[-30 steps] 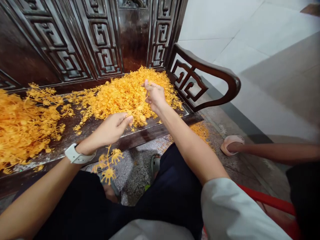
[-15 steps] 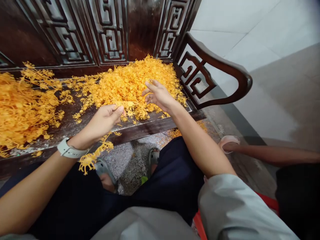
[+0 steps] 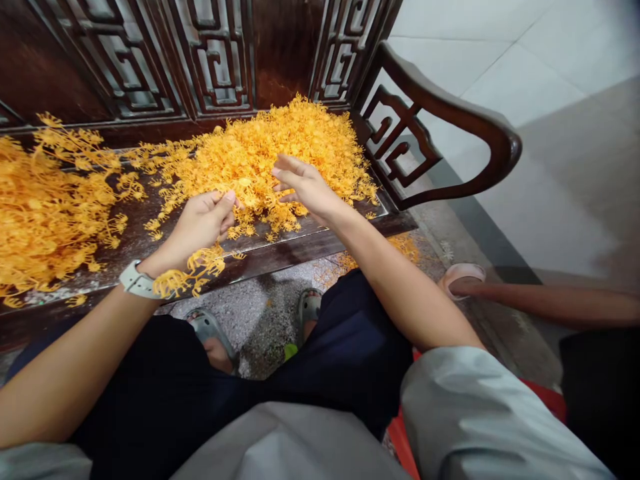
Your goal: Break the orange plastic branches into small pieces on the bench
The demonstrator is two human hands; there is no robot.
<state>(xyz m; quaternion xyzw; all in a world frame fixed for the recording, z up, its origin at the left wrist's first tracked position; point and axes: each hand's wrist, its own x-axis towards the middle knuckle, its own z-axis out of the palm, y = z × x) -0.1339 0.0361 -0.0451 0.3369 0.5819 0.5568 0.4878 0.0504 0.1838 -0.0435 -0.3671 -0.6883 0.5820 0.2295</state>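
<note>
My left hand (image 3: 204, 223) is closed, thumb against the fingers, gripping a sprig of orange plastic flower pieces (image 3: 209, 261) that hangs below it beside the wrist. My right hand (image 3: 306, 189) hovers just to the right, fingers apart, in front of a large heap of the same orange pieces (image 3: 295, 127). Nothing clear shows between its fingers. Both hands are above the front part of a dark wooden bench seat (image 3: 134, 252). Another orange pile (image 3: 45, 213), with longer branched sprigs, lies on the left of the seat.
A carved backrest (image 3: 287, 53) rises behind the heaps, and a curved armrest (image 3: 450, 110) closes the right end. Loose orange bits (image 3: 405, 247) lie on the floor under the bench. At right is another person's leg (image 3: 550, 303) with a pink shoe (image 3: 463, 275).
My left hand has shifted slightly up and left, and the hanging sprig has swung up towards the wrist. My right hand has moved a little left, its fingers still apart.
</note>
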